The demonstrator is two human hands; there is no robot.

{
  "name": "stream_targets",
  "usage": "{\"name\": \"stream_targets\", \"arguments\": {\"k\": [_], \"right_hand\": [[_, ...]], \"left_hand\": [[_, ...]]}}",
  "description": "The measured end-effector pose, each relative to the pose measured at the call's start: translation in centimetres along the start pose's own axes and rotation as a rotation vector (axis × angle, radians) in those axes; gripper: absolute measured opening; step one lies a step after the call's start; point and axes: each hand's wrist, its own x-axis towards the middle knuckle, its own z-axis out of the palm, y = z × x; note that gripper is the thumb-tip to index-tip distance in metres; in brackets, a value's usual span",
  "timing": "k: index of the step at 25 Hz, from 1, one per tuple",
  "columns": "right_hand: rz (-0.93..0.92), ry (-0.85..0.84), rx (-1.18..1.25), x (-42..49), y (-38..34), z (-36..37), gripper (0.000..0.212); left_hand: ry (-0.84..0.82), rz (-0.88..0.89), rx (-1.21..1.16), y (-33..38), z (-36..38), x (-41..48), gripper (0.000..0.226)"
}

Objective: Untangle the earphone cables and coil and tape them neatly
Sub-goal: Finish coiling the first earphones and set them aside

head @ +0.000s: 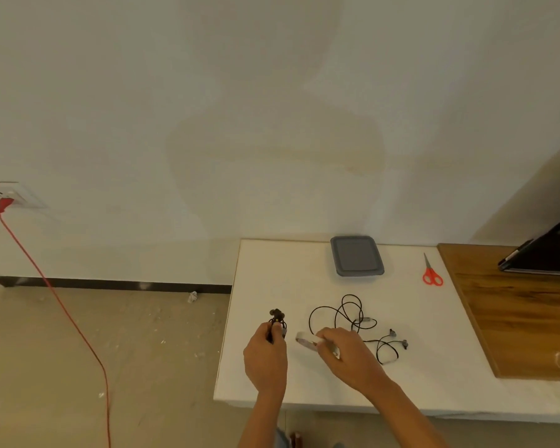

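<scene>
My left hand [267, 354] grips a small bundle of coiled black earphone cable [277, 320], held upright above the white table [272, 270]. My right hand [343, 350] holds a roll of white tape [306, 341] just to the right of the bundle, its fingers closed over the roll. A second black earphone cable [346, 313] lies loose and looped on the table behind my right hand, its two earbuds [398, 339] to the right.
Red scissors [431, 273] lie at the back right of the white table. A grey lidded container [356, 255] stands at the back. A wooden board [514, 318] and a dark screen [550, 250] are at the right. A red power cord [62, 305] crosses the floor on the left.
</scene>
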Motion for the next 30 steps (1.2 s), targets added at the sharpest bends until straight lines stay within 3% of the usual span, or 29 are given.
{"name": "stream_targets", "arguments": {"k": [6, 14, 19, 21, 24, 26, 28, 30], "right_hand": [[-0.092, 0.101, -0.427, -1.4, 2.1, 5.1, 0.016], [-0.014, 0.128, -0.394, -3.2, 6.7, 8.0, 0.049], [-0.051, 0.092, -0.305, -4.6, 7.8, 7.6, 0.032], [-0.026, 0.179, -0.167, -4.3, 7.9, 6.0, 0.033], [0.135, 0.501, -0.050, -1.0, 9.7, 1.3, 0.031], [0.355, 0.618, -0.084, 2.4, 12.9, -2.5, 0.033], [0.579, 0.559, -0.085, 5.4, 16.7, -5.7, 0.047], [0.663, 0.457, -0.151, 7.3, 20.2, -7.5, 0.055]], "left_hand": [[0.050, -0.029, 0.087, -3.5, 2.5, -0.4, 0.021], [0.025, -0.103, 0.060, -6.1, 4.1, -1.1, 0.024], [-0.002, -0.079, 0.096, -6.6, 4.8, -1.4, 0.031], [-0.014, -0.076, 0.099, -6.7, 5.0, -1.4, 0.032], [-0.018, -0.071, 0.069, -6.4, 5.1, -1.5, 0.026], [-0.002, -0.053, 0.091, -6.3, 5.2, -1.5, 0.026], [0.015, -0.033, 0.121, -6.3, 5.4, -1.4, 0.027], [0.026, -0.025, 0.127, -6.2, 5.5, -1.3, 0.026]]}}
